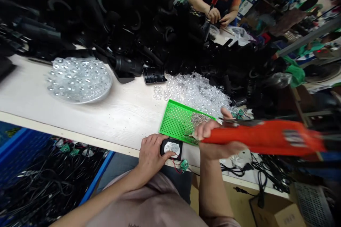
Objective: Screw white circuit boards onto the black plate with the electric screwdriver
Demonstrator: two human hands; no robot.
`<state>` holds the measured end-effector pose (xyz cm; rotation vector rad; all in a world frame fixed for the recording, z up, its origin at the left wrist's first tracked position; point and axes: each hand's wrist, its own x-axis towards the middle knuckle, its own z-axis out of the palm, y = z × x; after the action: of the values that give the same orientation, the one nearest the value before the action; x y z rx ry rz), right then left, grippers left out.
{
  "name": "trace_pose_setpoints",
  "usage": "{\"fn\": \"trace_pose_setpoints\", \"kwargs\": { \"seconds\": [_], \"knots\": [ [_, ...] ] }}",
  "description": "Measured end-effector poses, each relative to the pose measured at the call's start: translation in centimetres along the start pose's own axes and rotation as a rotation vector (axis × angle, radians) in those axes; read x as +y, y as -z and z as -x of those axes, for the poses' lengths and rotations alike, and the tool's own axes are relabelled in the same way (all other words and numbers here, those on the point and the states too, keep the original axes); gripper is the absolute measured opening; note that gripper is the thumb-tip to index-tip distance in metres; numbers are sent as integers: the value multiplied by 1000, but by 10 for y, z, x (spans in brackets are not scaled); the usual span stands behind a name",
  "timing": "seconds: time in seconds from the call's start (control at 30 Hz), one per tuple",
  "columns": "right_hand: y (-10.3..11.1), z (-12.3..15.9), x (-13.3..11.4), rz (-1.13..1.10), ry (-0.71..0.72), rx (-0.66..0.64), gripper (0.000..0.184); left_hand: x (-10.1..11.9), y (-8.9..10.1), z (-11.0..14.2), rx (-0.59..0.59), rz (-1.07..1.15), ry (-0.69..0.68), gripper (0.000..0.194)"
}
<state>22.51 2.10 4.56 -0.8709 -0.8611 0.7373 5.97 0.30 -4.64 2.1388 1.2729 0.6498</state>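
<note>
Blue crate [97, 179]: below the worktop [128, 110] at far left; holds black cables and some green boards.
Bowl [102, 95]: on the worktop, heaped with clear lenses [77, 78].
Black housings [128, 65]: piled along the far side of the worktop, from the left edge to beyond the tray.
Left hand [151, 152]: clamped on the unit; fingers at its left side, thumb across its front by the white disc [174, 148].
Unit [163, 147]: black, square, at the near edge of the worktop, just below the tray.
Circuit board [184, 165]: green, right of the unit at the worktop edge; red wires run between the two.
Tray [173, 120]: green, perforated; screws [199, 117] gathered in its right part.
Lens heap [197, 90]: clear, loose, behind the tray.
Right hand [213, 138]: closed around the front of the driver, over the tray's right side.
Driver [253, 136]: red, blurred, lying roughly level; tip at the screws' near side, exact contact not discernible.
Co-worker [214, 15]: across the worktop, both hands on a small dark part.
Cords [262, 170]: black, coiled at right.
</note>
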Motion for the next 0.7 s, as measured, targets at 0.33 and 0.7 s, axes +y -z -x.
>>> {"fn": "trace_pose_setpoints", "kwargs": {
  "seconds": [0.33, 0.7],
  "knots": [
    [-36, 47, 12, 1, -160, -75, 70, 4, 3, 0, 17, -14, 5, 34],
    [-30, 58, 23, 12, -132, -150, 55, 4, 1, 1, 24, 16, 24, 27]
  ]
}}
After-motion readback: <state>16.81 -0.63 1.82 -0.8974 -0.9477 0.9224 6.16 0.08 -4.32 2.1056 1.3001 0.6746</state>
